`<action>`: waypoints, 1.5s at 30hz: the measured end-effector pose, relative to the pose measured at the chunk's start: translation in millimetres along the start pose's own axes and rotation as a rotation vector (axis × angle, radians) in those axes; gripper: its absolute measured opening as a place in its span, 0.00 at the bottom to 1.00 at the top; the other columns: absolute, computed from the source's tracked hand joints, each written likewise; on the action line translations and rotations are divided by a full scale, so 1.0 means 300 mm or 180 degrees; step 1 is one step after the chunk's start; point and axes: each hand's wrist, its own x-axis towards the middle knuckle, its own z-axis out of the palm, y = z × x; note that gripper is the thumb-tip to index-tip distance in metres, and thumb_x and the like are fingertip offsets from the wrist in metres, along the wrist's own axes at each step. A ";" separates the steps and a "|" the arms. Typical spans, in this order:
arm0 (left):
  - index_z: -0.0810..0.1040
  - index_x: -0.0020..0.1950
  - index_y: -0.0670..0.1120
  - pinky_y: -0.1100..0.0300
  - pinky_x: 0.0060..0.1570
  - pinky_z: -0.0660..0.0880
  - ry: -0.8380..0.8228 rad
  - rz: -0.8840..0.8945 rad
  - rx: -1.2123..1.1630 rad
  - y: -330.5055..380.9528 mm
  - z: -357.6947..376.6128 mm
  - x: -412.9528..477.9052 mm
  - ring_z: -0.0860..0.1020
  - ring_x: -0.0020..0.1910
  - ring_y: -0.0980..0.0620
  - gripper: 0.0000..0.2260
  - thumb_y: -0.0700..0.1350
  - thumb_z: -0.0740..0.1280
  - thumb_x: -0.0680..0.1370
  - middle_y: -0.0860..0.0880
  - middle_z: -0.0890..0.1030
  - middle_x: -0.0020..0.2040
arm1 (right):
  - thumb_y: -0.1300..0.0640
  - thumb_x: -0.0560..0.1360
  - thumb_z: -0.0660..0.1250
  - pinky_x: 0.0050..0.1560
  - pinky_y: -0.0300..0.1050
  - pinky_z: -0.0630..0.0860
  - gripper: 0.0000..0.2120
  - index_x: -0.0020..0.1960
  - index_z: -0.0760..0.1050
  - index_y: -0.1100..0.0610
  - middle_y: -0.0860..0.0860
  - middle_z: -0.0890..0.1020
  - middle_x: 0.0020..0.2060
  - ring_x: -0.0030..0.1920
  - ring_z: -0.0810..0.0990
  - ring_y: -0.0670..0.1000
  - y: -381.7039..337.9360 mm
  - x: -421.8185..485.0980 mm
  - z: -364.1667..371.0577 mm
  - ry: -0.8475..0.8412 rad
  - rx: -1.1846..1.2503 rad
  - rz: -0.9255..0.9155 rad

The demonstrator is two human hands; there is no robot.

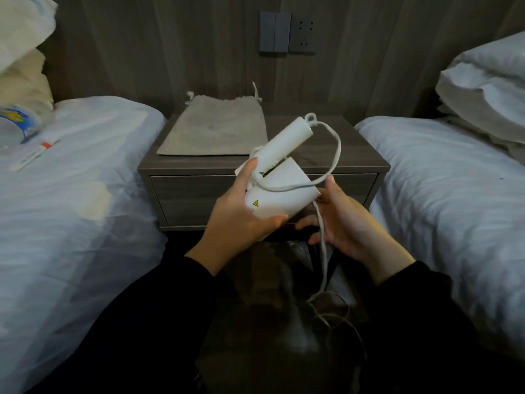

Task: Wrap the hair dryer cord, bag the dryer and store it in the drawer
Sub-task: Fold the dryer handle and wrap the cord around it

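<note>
Left grip (238,214) clamped on hair dryer (284,191) | right grip (346,223) curled round cord (336,149) | label: yellow warning triangle (255,203)

Two white-sheeted beds flank you: the left bed (85,194) carries a yellowish patch (96,200) on its cover, the right bed (440,194) lies rumpled. A clear plastic bottle (20,123) with a blue label lies on its side at the left bed's head end, just beside a slim white stick (34,155) with a red band. Stacked pillows (22,52) rise behind them; more pillows (483,89) are piled on the right bed. On the wood-panelled wall (142,52) ahead of you, a grey switch panel (275,32) sits just beside a dark socket (302,32).
</note>
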 end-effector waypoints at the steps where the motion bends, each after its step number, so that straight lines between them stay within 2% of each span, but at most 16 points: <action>1: 0.56 0.73 0.58 0.62 0.53 0.71 0.0013 0.0025 -0.0001 0.004 0.004 -0.002 0.75 0.54 0.53 0.44 0.48 0.77 0.64 0.52 0.74 0.59 | 0.36 0.76 0.50 0.24 0.41 0.74 0.30 0.62 0.72 0.58 0.56 0.81 0.44 0.33 0.81 0.50 0.002 0.000 0.008 0.0018 0.0090 -0.0026; 4: 0.56 0.74 0.55 0.64 0.53 0.71 0.0030 0.0257 0.0156 0.009 0.014 -0.012 0.75 0.57 0.51 0.45 0.52 0.76 0.63 0.49 0.74 0.62 | 0.35 0.76 0.47 0.24 0.40 0.73 0.33 0.61 0.74 0.59 0.55 0.83 0.40 0.33 0.81 0.50 -0.003 -0.001 0.017 -0.0075 0.0315 0.0021; 6: 0.56 0.75 0.51 0.59 0.56 0.72 0.0026 0.0494 0.0421 0.011 0.016 -0.016 0.75 0.58 0.49 0.45 0.56 0.74 0.62 0.46 0.74 0.64 | 0.35 0.76 0.46 0.24 0.40 0.73 0.32 0.60 0.74 0.59 0.55 0.83 0.38 0.33 0.81 0.51 -0.004 -0.002 0.016 -0.0066 0.0377 0.0026; 9: 0.55 0.75 0.54 0.55 0.56 0.74 0.0030 0.0363 0.0326 0.015 0.006 -0.010 0.76 0.56 0.47 0.45 0.50 0.76 0.64 0.46 0.74 0.63 | 0.41 0.78 0.49 0.24 0.40 0.74 0.26 0.57 0.73 0.60 0.56 0.80 0.36 0.29 0.79 0.51 0.008 0.000 0.023 0.0093 0.0524 -0.0042; 13: 0.54 0.73 0.61 0.59 0.54 0.74 -0.0131 0.0106 0.0027 0.008 -0.002 -0.009 0.75 0.55 0.52 0.45 0.51 0.76 0.64 0.51 0.74 0.63 | 0.47 0.79 0.51 0.24 0.39 0.73 0.18 0.52 0.73 0.60 0.55 0.77 0.33 0.25 0.76 0.50 0.035 -0.004 0.040 0.0251 0.0918 -0.0065; 16: 0.53 0.74 0.60 0.64 0.51 0.71 -0.0170 0.0027 -0.0076 0.002 0.007 -0.005 0.74 0.53 0.55 0.45 0.50 0.77 0.64 0.55 0.71 0.59 | 0.52 0.80 0.51 0.24 0.36 0.68 0.14 0.44 0.72 0.56 0.52 0.73 0.29 0.22 0.71 0.48 0.050 -0.006 0.050 0.0525 0.1112 -0.0070; 20: 0.52 0.74 0.61 0.73 0.40 0.70 -0.0415 -0.0143 -0.0288 0.011 0.042 -0.016 0.73 0.45 0.63 0.43 0.50 0.75 0.67 0.56 0.69 0.56 | 0.57 0.79 0.50 0.20 0.35 0.64 0.13 0.43 0.73 0.56 0.51 0.70 0.26 0.19 0.66 0.46 0.065 0.005 0.059 0.0720 0.1778 0.0079; 24: 0.55 0.72 0.62 0.73 0.39 0.72 -0.0391 -0.0123 -0.0382 0.017 0.049 -0.015 0.73 0.45 0.64 0.40 0.50 0.75 0.67 0.55 0.70 0.56 | 0.62 0.78 0.49 0.18 0.33 0.62 0.15 0.42 0.73 0.56 0.49 0.71 0.21 0.17 0.64 0.45 0.046 0.002 0.044 0.0835 0.1843 0.0288; 27: 0.58 0.72 0.61 0.69 0.43 0.72 -0.0389 -0.0230 -0.0527 0.014 0.051 -0.009 0.74 0.48 0.59 0.39 0.49 0.75 0.67 0.53 0.71 0.59 | 0.64 0.77 0.47 0.17 0.32 0.60 0.16 0.42 0.72 0.56 0.49 0.70 0.21 0.16 0.63 0.45 0.054 0.003 0.061 0.0902 0.1772 0.0338; 30: 0.61 0.70 0.61 0.63 0.49 0.73 -0.0504 -0.0280 -0.0360 0.007 0.066 -0.016 0.75 0.51 0.54 0.39 0.50 0.76 0.65 0.53 0.72 0.60 | 0.66 0.75 0.48 0.16 0.32 0.58 0.13 0.37 0.67 0.57 0.51 0.66 0.24 0.15 0.61 0.45 0.091 0.009 0.081 0.1187 0.1458 0.0498; 32: 0.64 0.70 0.60 0.63 0.50 0.72 -0.0478 -0.0270 -0.0274 -0.006 0.068 -0.015 0.75 0.53 0.54 0.38 0.51 0.77 0.63 0.53 0.73 0.61 | 0.65 0.75 0.50 0.18 0.32 0.58 0.12 0.36 0.66 0.57 0.52 0.65 0.27 0.16 0.62 0.45 0.103 0.008 0.073 0.1234 0.0994 0.0611; 35: 0.68 0.68 0.58 0.62 0.53 0.72 -0.0323 -0.0178 -0.0052 -0.015 0.057 -0.011 0.75 0.54 0.53 0.37 0.53 0.78 0.62 0.51 0.75 0.63 | 0.63 0.76 0.54 0.19 0.34 0.57 0.11 0.39 0.71 0.58 0.53 0.71 0.28 0.18 0.63 0.46 0.095 0.002 0.048 0.1064 0.0180 0.0624; 39: 0.67 0.70 0.55 0.57 0.58 0.73 -0.0050 0.0004 0.0281 -0.014 0.028 -0.009 0.76 0.57 0.49 0.38 0.53 0.78 0.62 0.48 0.77 0.62 | 0.57 0.79 0.56 0.21 0.36 0.56 0.12 0.46 0.75 0.62 0.55 0.75 0.27 0.20 0.62 0.47 0.071 -0.024 0.050 0.0790 -0.0821 0.0433; 42: 0.64 0.71 0.56 0.55 0.59 0.72 0.0022 0.0150 0.0604 -0.018 -0.001 -0.001 0.75 0.57 0.48 0.39 0.55 0.77 0.63 0.46 0.76 0.61 | 0.58 0.78 0.59 0.21 0.38 0.59 0.15 0.41 0.77 0.66 0.54 0.76 0.24 0.19 0.65 0.47 0.034 -0.041 0.068 0.0783 -0.2034 0.0086; 45: 0.62 0.73 0.56 0.55 0.54 0.69 0.0059 0.0392 0.1197 -0.022 -0.011 0.003 0.75 0.54 0.45 0.39 0.58 0.74 0.65 0.43 0.75 0.56 | 0.56 0.76 0.62 0.25 0.32 0.66 0.17 0.31 0.77 0.59 0.50 0.75 0.23 0.18 0.69 0.41 -0.003 -0.051 0.076 0.0835 -0.2997 -0.0144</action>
